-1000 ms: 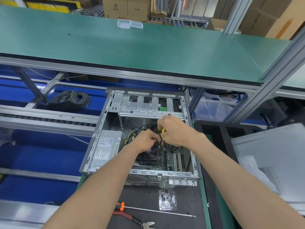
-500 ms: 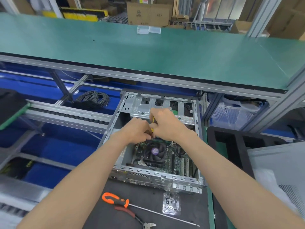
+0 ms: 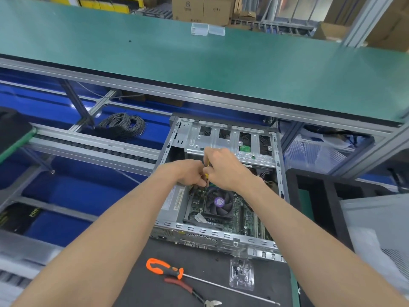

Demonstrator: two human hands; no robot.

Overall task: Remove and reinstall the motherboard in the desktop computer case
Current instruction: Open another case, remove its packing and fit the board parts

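An open silver desktop case lies on a black mat. Inside it sits the green motherboard with a black CPU fan that has a purple sticker. My left hand and my right hand meet above the far edge of the board, just in front of the drive cage. Both pinch a thin yellow cable between their curled fingers. The cable's ends and any connector are hidden by my fingers. A grey power supply lies at the case's left, partly under my left forearm.
On the black mat in front of the case lie an orange-handled screwdriver, red-handled cutters and a clear plastic bag of small parts. A green shelf overhangs the far end. A coil of grey wire lies at left, a white panel at right.
Both hands have moved from over the fan toward the drive cage, still together on the yellow cable. The fan now shows uncovered. My head has shifted, so the case appears further right.
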